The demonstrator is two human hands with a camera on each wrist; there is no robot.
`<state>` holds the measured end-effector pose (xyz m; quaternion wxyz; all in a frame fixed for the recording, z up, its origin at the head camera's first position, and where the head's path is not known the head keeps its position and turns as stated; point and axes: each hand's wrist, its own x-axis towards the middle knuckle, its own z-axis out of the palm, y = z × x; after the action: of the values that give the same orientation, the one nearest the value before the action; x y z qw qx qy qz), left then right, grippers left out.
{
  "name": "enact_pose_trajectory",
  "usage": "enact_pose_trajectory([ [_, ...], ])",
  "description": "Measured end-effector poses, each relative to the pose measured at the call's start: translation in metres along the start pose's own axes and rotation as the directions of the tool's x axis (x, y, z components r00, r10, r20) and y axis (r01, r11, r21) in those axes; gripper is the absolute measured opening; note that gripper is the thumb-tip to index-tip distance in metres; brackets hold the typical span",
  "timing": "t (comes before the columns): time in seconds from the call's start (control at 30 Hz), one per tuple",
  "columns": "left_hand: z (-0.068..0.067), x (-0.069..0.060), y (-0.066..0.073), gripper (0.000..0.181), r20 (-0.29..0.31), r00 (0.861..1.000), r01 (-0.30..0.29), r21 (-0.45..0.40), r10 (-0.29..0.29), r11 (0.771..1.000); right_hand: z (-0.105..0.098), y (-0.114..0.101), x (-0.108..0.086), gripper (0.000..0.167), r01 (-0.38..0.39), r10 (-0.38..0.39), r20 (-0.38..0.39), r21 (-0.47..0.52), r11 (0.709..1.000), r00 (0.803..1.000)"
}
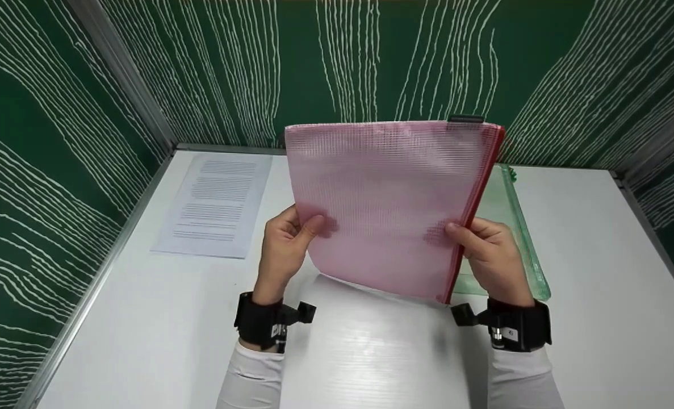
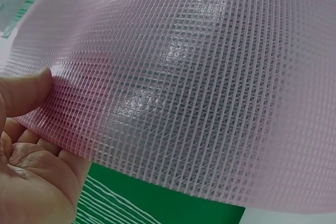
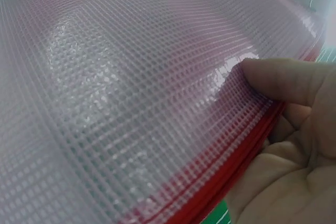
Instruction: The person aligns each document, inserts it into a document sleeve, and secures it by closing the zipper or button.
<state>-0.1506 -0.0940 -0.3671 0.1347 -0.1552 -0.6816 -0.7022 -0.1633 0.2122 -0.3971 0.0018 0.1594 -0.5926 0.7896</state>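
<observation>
While the pink pouch was held tilted above the table, the left hand pinched it at eight o'clock and the right hand pinched its red edge at four. Picking-up was judged complete, laying-down outstanding; whether the pouch had contents could not be told. Beyond, the green pouch lay partly hidden at three o'clock, the paper at nine, both untouched.

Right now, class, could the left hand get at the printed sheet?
Probably yes: no object shows between the left hand and the printed sheet, though the hand would first have to release the red-edged pink mesh pouch.
</observation>
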Motion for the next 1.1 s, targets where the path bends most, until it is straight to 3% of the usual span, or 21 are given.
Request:
enact_pose_trajectory([
  [0.2, 0.0014, -0.0003, 0.0001, 0.013, -0.032, 0.999, -0.029, -0.02, 0.029, 0.999, -0.0008, 0.0022, 0.0015, 0.022, -0.043, 0.044, 0.013, -0.013, 0.999, 0.999],
  [0.4, 0.0018, -0.001, 0.0024, 0.012, -0.092, 0.993, -0.068, 0.021, 0.069, 0.997, -0.0029, 0.0023, 0.0009, 0.026, -0.082, 0.084, 0.005, -0.166, 0.983, 0.996],
  [0.5, 0.0004, -0.001, 0.0029, 0.011, -0.104, 0.991, -0.087, 0.005, 0.087, 0.996, -0.0047, 0.0023, 0.0003, 0.029, -0.099, 0.111, 0.022, -0.306, 0.947, 0.994],
  [0.63, -0.0027, -0.0012, 0.0037, 0.011, -0.127, 0.986, -0.105, 0.014, 0.106, 0.994, -0.0062, 0.0031, -0.001, 0.029, -0.122, 0.166, 0.054, -0.465, 0.877, 0.985],
  [0.8, -0.0049, -0.0009, 0.0044, 0.011, -0.139, 0.985, -0.102, 0.008, 0.102, 0.995, -0.0047, 0.0048, -0.0013, 0.028, -0.14, 0.201, 0.057, -0.532, 0.835, 0.978],
  [0.93, -0.0046, -0.0007, 0.0055, 0.012, -0.14, 0.987, -0.08, 0.019, 0.082, 0.997, -0.0019, 0.0058, -0.001, 0.029, -0.198, 0.23, 0.002, -0.503, 0.841, 0.973],
  [1.1, -0.0044, 0.0002, 0.0061, 0.014, -0.124, 0.991, -0.047, 0.023, 0.049, 0.999, -0.0019, 0.0063, 0.0001, 0.03, -0.225, 0.234, -0.029, -0.416, 0.881, 0.972],
])
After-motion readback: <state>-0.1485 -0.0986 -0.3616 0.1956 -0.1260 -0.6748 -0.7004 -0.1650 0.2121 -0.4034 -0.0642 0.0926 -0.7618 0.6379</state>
